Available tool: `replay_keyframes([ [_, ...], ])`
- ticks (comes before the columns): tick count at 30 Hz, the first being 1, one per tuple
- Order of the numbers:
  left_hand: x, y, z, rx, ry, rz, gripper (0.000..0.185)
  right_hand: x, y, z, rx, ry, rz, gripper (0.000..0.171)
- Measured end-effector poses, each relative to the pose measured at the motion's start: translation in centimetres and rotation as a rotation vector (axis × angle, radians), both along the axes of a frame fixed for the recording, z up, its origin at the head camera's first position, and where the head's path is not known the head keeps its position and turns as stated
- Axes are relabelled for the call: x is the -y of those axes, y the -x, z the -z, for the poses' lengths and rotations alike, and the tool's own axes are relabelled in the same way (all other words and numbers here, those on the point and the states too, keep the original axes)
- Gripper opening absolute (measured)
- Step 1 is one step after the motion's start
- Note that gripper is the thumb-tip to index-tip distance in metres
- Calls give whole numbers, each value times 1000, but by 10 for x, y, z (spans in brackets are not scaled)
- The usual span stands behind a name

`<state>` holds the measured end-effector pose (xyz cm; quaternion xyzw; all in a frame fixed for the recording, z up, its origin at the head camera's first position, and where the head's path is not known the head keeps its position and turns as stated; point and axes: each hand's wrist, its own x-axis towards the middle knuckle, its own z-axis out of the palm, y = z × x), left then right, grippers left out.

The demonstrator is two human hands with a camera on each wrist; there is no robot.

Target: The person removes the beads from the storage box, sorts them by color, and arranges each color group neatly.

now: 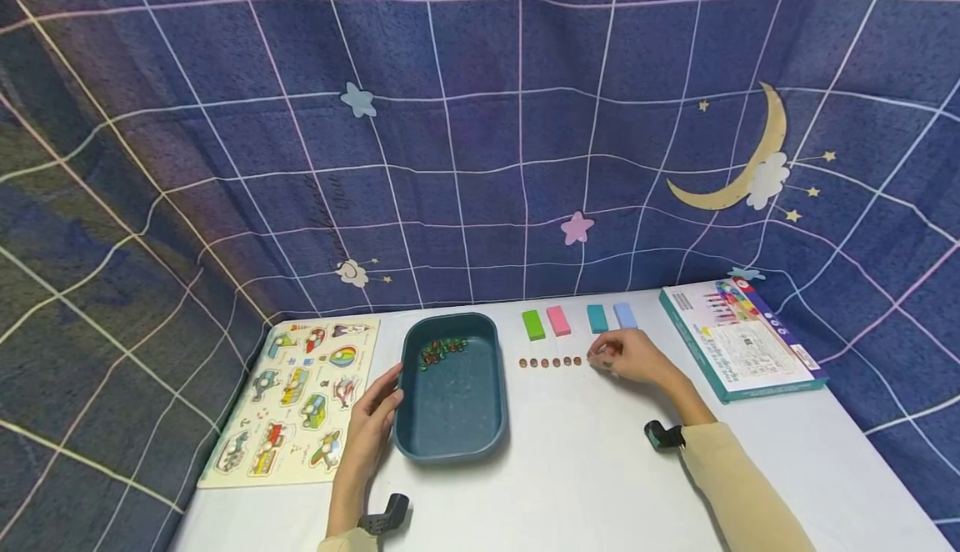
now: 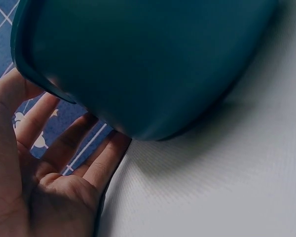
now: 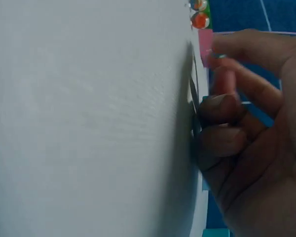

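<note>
A row of small brown beads [image 1: 550, 362] lies on the white table [image 1: 585, 469], near the far edge, just in front of four coloured blocks. The right hand [image 1: 628, 357] rests at the right end of this row. Its fingers are curled and bunched together at the tabletop; the right wrist view is too blurry to show if they pinch a bead.

Behind the row stand the green block [image 1: 533, 324], the pink block [image 1: 558, 320], the teal block [image 1: 597, 318] and the light blue block [image 1: 625, 315], side by side with gaps.

Left of the row sits a dark teal tray [image 1: 452, 439] with more beads [image 1: 441, 351] heaped at its far end. The left hand [image 1: 372, 427] lies flat against the tray's left wall, fingers straight and a little spread.

A wooden vehicle puzzle [image 1: 294, 402] lies at the left edge. A boxed book set [image 1: 742, 339] lies at the far right corner.

The near half of the table is bare, with lots of room. A dark blue cloth [image 1: 480, 135] with stars and a moon hangs close behind and at both sides.
</note>
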<state>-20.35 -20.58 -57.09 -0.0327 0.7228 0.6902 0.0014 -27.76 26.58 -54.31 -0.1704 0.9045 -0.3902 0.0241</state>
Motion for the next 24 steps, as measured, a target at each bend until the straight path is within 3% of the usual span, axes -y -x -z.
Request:
replay_keyframes([
  [11,2,2,0,-23,7,-1,49,3,-1,4,-92,-33,-38,9],
  [19,3,2,3,-30,5,-3,50,4,-1,3,-62,-45,-30,9],
  [24,2,1,3,-17,-1,4,50,3,0,-7,-26,-3,-7,13],
])
